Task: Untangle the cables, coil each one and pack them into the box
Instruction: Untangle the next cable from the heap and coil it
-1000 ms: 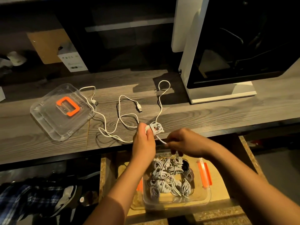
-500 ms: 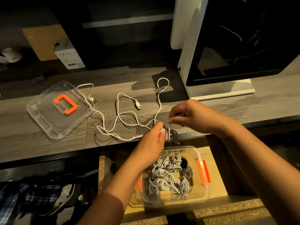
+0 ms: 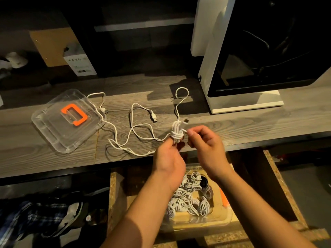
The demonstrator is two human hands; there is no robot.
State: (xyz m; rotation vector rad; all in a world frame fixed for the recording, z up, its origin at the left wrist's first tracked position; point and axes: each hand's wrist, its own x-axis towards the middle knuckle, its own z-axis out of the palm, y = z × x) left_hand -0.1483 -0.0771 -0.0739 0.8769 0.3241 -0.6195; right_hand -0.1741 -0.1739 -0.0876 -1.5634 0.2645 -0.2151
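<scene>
the wooden desk (image 3: 250, 126) is carrying loose cables (image 3: 154, 119). the clear box (image 3: 227, 221) is sitting below its front edge, holding coiled cables. the left hand (image 3: 168, 158) is gripping a small coil (image 3: 176, 133) over the desk edge, and the right hand (image 3: 206, 147) is pinching the coil's free end.

a clear lid (image 3: 53, 133) with an orange handle (image 3: 74, 114) lies on the wooden surface (image 3: 250, 126). just right of the lid, loose white cables (image 3: 132, 126) sprawl over the wood, one running along the lid's edge. further right of the lid, the left hand (image 3: 168, 158) grips a wound white bundle (image 3: 176, 134) upright by its lower end, and the right hand (image 3: 206, 145) pinches a short strand (image 3: 185, 131) coming off it. lower right of the lid, under both wrists, a clear box (image 3: 215, 223) holds many coiled cables (image 3: 188, 199). far right of the lid stands a white-framed cabinet (image 3: 206, 72).
</scene>
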